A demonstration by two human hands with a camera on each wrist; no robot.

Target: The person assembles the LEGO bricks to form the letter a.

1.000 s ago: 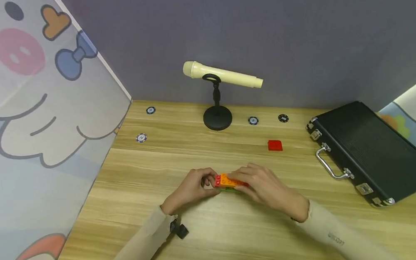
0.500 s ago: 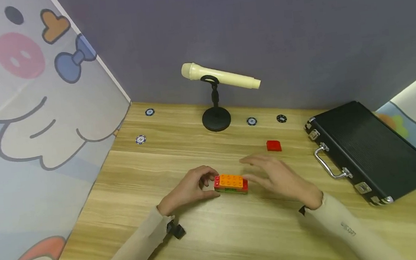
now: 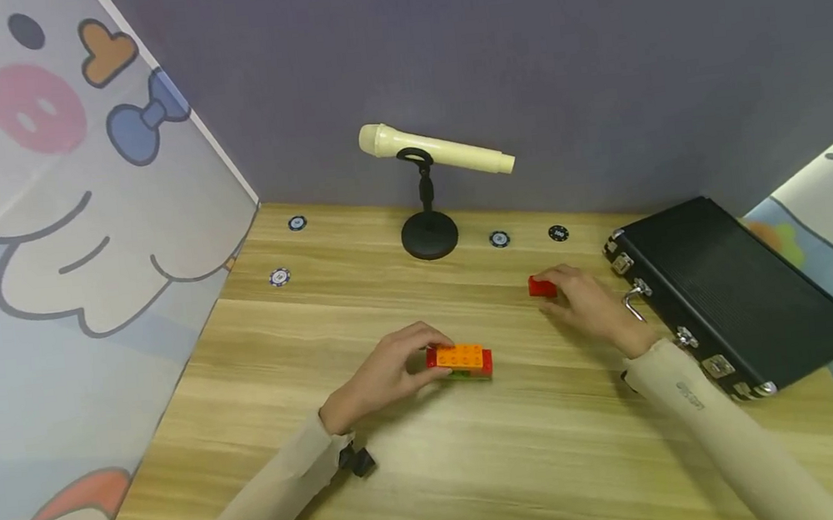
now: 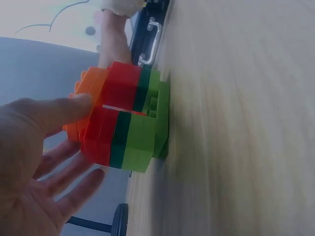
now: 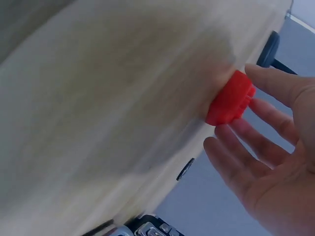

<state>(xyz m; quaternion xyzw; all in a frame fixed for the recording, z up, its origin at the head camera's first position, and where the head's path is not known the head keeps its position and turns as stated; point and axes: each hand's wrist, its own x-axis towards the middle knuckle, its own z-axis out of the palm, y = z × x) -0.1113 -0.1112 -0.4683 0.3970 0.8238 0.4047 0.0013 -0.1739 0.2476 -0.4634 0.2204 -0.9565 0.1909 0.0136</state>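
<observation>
In the head view my left hand (image 3: 391, 373) pinches the left end of a stack of toy building bricks (image 3: 464, 357) on the wooden table. An orange brick (image 4: 83, 108) bridges the top of the stack. Red, dark green and light green layers lie beneath it, forming two pillars with a gap between them on a green base (image 4: 162, 118). My right hand (image 3: 587, 306) reaches around a loose red brick (image 5: 230, 100) farther back. Its fingertips are at the brick's edges, the fingers fairly straight. The brick rests on the table.
A black case (image 3: 736, 296) with a metal handle lies right of my right hand. Behind stands a cream microphone (image 3: 444, 150) on a black stand (image 3: 430, 235). Poker chips lie toward the back, including a black chip (image 3: 559, 233) and a white-blue chip (image 3: 279, 277).
My right hand has let go of the brick stack and moved right and back to the red brick. My left hand has closed its thumb and fingers onto the stack's left end.
</observation>
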